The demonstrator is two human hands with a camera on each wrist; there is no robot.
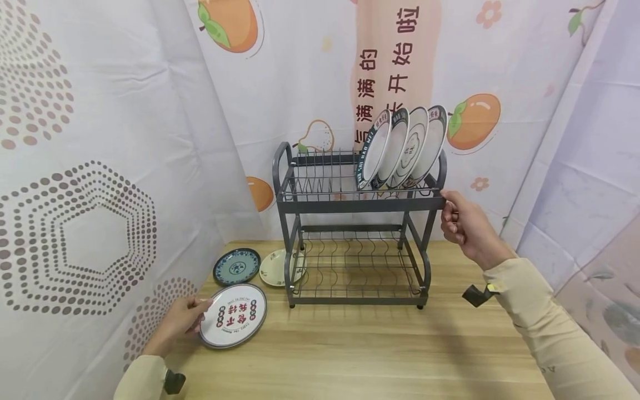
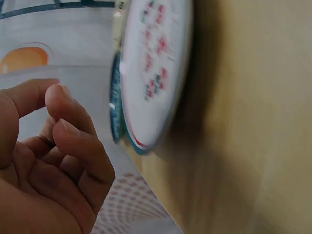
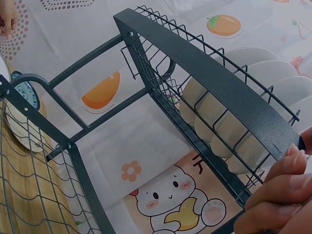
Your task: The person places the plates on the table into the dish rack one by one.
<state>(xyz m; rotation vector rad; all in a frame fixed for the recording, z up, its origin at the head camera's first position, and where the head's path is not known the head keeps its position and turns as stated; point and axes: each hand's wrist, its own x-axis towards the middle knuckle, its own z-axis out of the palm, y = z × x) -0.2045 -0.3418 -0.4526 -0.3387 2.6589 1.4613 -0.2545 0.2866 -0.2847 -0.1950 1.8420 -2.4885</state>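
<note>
At the left of the table, my left hand (image 1: 184, 318) is beside the edge of a white plate (image 1: 234, 315) with red and black characters. In the left wrist view, its fingers (image 2: 73, 141) are loosely curled with nothing held, and a gap separates them from the plate. My right hand (image 1: 465, 225) grips the front right corner of a dark grey two-tier dish rack (image 1: 360, 205). The right wrist view has the thumb and fingers at the end of the rack's front bar (image 3: 234, 102). Several plates (image 1: 377, 150) lean upright in the right half of the upper tier.
Behind the white plate lie a blue patterned plate (image 1: 237, 266) and a cream plate (image 1: 275, 269), partly behind the rack's left leg. The rack stands on a wooden table (image 1: 350, 350). Printed curtains (image 1: 310, 72) hang close behind and at both sides.
</note>
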